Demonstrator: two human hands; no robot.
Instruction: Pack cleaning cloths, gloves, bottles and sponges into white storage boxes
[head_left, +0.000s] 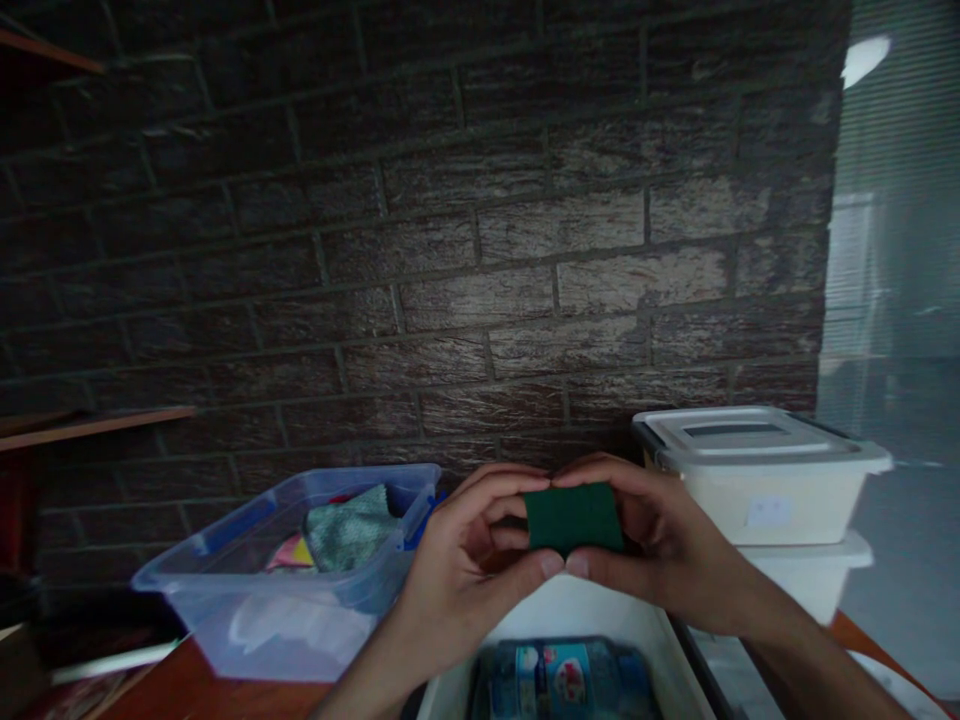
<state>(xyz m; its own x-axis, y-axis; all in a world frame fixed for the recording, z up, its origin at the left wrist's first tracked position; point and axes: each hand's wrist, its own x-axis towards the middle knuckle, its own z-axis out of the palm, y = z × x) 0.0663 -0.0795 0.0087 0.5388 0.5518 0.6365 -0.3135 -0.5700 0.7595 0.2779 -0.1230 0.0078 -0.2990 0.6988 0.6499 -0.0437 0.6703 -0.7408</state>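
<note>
A small, dark green rectangular pad (574,517), which looks like a scouring pad, is held up between both hands. My left hand (480,540) grips its left end, thumb along the lower edge and fingers at the top. At the right end, my right hand (645,530) pinches it the same way, so the two thumbs almost meet. Beneath the hands is a white bin (600,605) with a bottle (566,680) lying in it; the bottle has a blue and red label. Whatever lies behind the pad is hidden.
On the left stands a clear plastic box (217,570) with cloths (349,530) inside. Two lidded white boxes (757,490) are stacked at the right. A dark brick wall (450,250) rises behind, and a wooden shelf (97,425) juts in at left.
</note>
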